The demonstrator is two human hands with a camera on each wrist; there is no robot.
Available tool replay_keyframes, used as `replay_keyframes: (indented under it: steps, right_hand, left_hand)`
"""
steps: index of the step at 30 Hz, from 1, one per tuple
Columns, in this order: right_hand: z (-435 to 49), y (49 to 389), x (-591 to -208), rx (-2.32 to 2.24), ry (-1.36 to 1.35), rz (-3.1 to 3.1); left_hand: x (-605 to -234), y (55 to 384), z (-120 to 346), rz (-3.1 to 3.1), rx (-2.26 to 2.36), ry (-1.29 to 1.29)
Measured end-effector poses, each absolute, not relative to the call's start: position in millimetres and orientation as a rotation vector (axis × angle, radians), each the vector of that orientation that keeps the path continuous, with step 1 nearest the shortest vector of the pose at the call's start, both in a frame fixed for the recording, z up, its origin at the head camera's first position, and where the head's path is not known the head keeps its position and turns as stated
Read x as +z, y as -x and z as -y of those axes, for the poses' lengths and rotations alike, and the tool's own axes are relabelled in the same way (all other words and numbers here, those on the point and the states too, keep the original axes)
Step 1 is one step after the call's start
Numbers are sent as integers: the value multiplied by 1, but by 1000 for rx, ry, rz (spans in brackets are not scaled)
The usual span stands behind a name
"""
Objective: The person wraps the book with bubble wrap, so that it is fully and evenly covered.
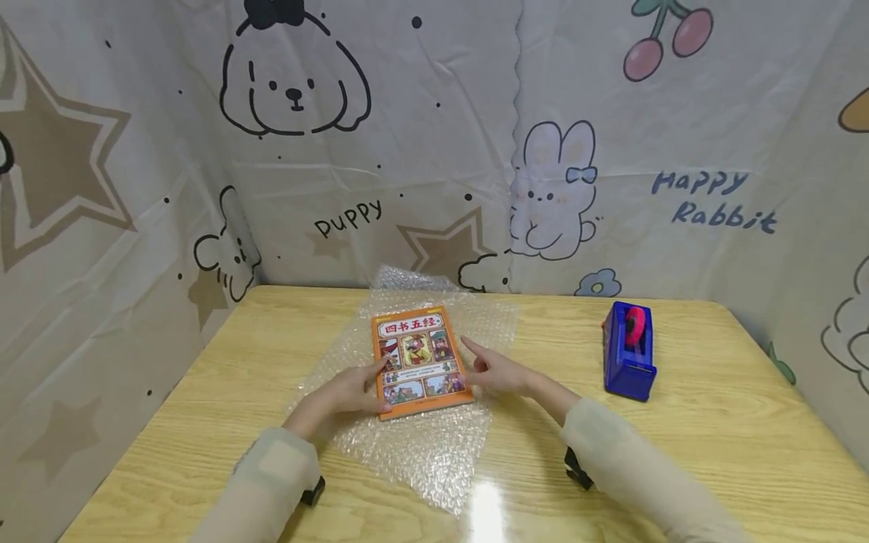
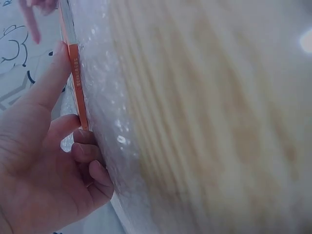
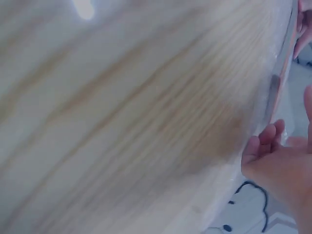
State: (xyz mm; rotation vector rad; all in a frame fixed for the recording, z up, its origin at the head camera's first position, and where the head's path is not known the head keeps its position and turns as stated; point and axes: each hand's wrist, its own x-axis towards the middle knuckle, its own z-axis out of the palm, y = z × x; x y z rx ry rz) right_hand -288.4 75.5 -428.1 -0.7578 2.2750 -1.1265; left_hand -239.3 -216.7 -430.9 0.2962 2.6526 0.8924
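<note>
An orange comic-style book (image 1: 417, 362) with red Chinese characters lies face up on a sheet of bubble wrap (image 1: 441, 467). My left hand (image 1: 346, 392) holds the book by its left side, the thumb near the lower corner; the left wrist view shows that thumb and index finger at the orange spine (image 2: 78, 87), the other fingers curled. At the book's right edge is my right hand (image 1: 498, 373), its index finger pointing away and the others loosely bent beside the edge. In the right wrist view those fingertips (image 3: 265, 139) are near the bubble wrap; whether they touch the book I cannot tell.
A blue tape dispenser (image 1: 627, 354) with a pink roll stands on the right of the wooden table (image 1: 713, 445). Behind the table and at both sides hangs a patterned cloth (image 1: 441, 136). The wrap's far edge reaches up against the back cloth.
</note>
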Motion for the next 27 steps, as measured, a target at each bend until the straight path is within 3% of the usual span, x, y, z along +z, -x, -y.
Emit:
replay_keyframes:
  steps: [17, 27]
  right_hand:
    - [-88, 212, -429, -576, 1463, -2328]
    - [-86, 209, -435, -633, 1390, -2365]
  left_hand:
    - [-432, 240, 215, -2642, 903, -293]
    - [-431, 240, 214, -2608, 955, -266]
